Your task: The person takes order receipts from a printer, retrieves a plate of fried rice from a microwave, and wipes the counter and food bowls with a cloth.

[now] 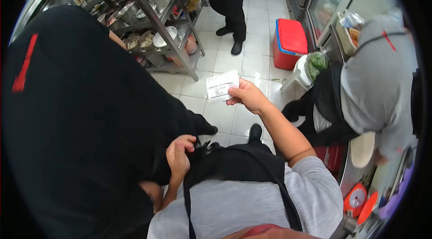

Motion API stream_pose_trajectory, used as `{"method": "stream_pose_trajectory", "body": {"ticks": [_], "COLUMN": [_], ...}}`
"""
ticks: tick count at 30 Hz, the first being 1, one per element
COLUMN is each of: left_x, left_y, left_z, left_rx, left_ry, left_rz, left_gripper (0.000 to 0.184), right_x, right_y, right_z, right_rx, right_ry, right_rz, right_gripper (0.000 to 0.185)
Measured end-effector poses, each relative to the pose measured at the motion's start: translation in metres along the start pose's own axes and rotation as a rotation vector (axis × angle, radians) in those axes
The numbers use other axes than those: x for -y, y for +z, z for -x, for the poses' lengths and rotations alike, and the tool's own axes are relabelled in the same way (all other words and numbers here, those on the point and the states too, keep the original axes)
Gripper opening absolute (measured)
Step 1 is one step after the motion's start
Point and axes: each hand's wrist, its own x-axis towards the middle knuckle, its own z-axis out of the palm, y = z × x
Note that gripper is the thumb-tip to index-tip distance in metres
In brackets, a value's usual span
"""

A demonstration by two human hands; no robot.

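My right hand (246, 95) is stretched out ahead of me, pinching a white printed slip of paper (222, 85) between thumb and fingers. Dark print and a small code-like block show on the slip, too small to read. Close to my waist, my left hand (179, 154) is curled with its thumb up, beside my black apron (234, 165). Whatever its fingers may hold there is hidden. A co-worker in black (85, 117) stands right against my left side.
A metal shelf rack (148, 18) with bowls and pots stands ahead left. A red cooler (290, 43) and a white stool (299, 72) bearing greens are on the right. Another person (378, 72) bends over the right counter, near a red scale (356, 199). Someone else (225, 5) stands ahead.
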Motion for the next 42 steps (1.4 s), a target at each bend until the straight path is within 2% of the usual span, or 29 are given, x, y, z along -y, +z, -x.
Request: {"method": "stream_pose_trajectory", "body": {"ticks": [2,5,10,11,13,16,22,25,27,29,30,31,33,35,36,39,40,41,42], "left_x": [0.013,0.037,0.092,0.098,0.104,0.126,0.149,0.166,0.158,0.153,0.145,0.139,0.124,0.109,0.099,0.110,0.115,0.120,0.126], "left_y": [0.007,0.038,0.091,0.112,0.135,0.150,0.140,0.096,0.061,0.020,0.001,-0.026,-0.068,-0.091,-0.094,-0.119,-0.122,-0.128,-0.133], "left_z": [-0.024,-0.086,-0.207,-0.231,-0.284,-0.348,-0.459,-0.521,-0.564,-0.612,-0.634,-0.655,-0.705,-0.749,-0.773,-0.838,-0.855,-0.862,-0.869], "left_rx": [-0.164,-0.241,-0.035,-0.112,-0.207,-0.195,-0.363,-0.374,-0.537,-0.669,-0.794,-0.814,-0.930,-1.046,-1.109,-1.111,-1.194,-1.261,-1.274], "left_ry": [-0.269,-0.269,-0.344,-0.325,-0.401,-0.241,-0.263,-0.034,0.052,0.271,0.322,0.377,0.529,0.612,0.571,0.683,0.767,0.719,0.742], "left_rz": [0.031,-0.010,0.365,0.456,0.396,0.066,-0.097,-0.074,-0.212,-0.317,-0.384,-0.421,-0.539,-0.647,-0.743,-0.944,-1.158,-1.330,-1.268], "left_gripper": [0.028,0.043,0.072,0.059,0.041,0.031,0.026,0.025,0.029,0.032,0.031,0.037,0.045,0.056,0.065,0.070,0.072,0.075,0.076], "right_x": [0.011,0.033,0.083,0.096,0.126,0.160,0.198,0.210,0.240,0.265,0.280,0.297,0.338,0.384,0.400,0.446,0.464,0.481,0.499], "right_y": [-0.016,-0.050,-0.126,-0.139,-0.163,-0.200,-0.224,-0.230,-0.230,-0.236,-0.235,-0.233,-0.222,-0.207,-0.207,-0.202,-0.199,-0.196,-0.189], "right_z": [-0.034,-0.077,-0.152,-0.164,-0.190,-0.237,-0.344,-0.420,-0.475,-0.540,-0.571,-0.605,-0.667,-0.716,-0.750,-0.850,-0.881,-0.912,-0.939], "right_rx": [0.055,0.245,0.770,0.781,0.795,0.707,0.478,0.375,0.296,0.230,0.152,0.076,0.026,-0.088,-0.099,-0.069,-0.058,-0.047,-0.057], "right_ry": [0.021,0.061,0.232,0.247,0.277,0.265,0.078,-0.188,-0.199,-0.324,-0.360,-0.416,-0.475,-0.580,-0.665,-0.808,-0.770,-0.732,-0.724], "right_rz": [0.057,0.092,0.288,0.338,0.442,0.512,0.726,0.911,0.965,0.884,0.951,0.980,0.798,0.764,0.726,0.557,0.555,0.555,0.489], "right_gripper": [0.020,0.020,0.025,0.025,0.023,0.024,0.034,0.036,0.038,0.038,0.040,0.043,0.046,0.047,0.047,0.050,0.052,0.053,0.055]}}
